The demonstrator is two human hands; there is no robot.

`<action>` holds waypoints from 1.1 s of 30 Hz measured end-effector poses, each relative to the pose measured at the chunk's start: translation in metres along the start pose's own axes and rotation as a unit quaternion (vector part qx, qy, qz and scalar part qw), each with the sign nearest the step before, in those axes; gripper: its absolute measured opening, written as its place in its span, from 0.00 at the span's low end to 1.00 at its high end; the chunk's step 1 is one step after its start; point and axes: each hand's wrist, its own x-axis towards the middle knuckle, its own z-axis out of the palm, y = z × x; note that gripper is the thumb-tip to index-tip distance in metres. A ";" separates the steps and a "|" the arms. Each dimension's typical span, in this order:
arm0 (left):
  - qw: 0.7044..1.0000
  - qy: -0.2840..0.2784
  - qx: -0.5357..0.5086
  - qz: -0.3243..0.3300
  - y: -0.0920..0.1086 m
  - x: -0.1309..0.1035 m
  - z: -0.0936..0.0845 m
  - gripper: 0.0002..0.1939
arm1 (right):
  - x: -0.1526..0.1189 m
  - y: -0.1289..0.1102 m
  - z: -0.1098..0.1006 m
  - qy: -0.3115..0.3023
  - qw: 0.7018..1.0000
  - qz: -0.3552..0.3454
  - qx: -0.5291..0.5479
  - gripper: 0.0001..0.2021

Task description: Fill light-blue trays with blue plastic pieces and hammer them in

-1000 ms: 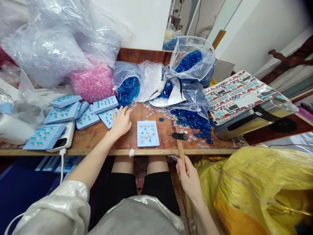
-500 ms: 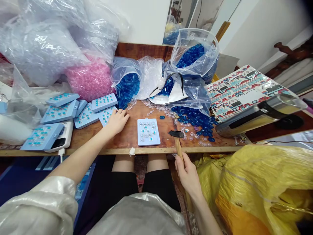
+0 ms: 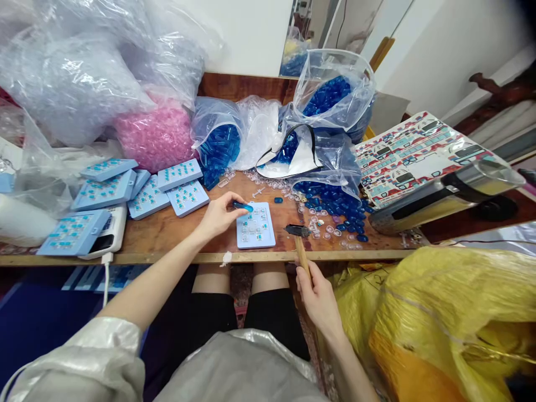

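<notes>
A light blue plastic panel (image 3: 256, 240) with small clear and turquoise parts on its face lies flat at the table's front. Over its upper left corner, my left hand (image 3: 220, 215) pinches a translucent blue plastic piece (image 3: 243, 206) between thumb and fingers. My right hand (image 3: 314, 290) is wrapped round the wooden handle of a hammer (image 3: 298, 230). The hammer's dark head hovers just right of the panel, near the table edge. Left of my left hand lie several similar light blue panels (image 3: 186, 198), some stacked on others.
Loose dark blue pieces (image 3: 352, 215) and clear discs are scattered to the right. Plastic bags of blue parts (image 3: 220, 148) and pink parts (image 3: 154, 131) line the back. Printed sheets (image 3: 410, 156) and a clear tumbler (image 3: 439, 201) stand right; a yellow sack (image 3: 452, 312) bulges below.
My left hand has moved right from the blue parts and panels to the front panel, now with a blue piece in its fingers. The hammer has shifted slightly left.
</notes>
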 end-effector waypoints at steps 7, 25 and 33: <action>0.987 -0.004 0.122 0.104 0.005 -0.009 0.022 0.03 | -0.001 -0.002 0.002 -0.002 1.000 -0.015 -0.005 0.21; 0.974 0.006 0.208 0.085 -0.002 -0.020 0.007 0.08 | 0.024 -0.040 0.005 0.000 0.992 -0.123 -0.037 0.17; 0.958 -0.053 0.242 0.142 0.001 -0.014 0.002 0.08 | 0.020 -0.032 0.011 -0.006 0.995 -0.094 -0.031 0.17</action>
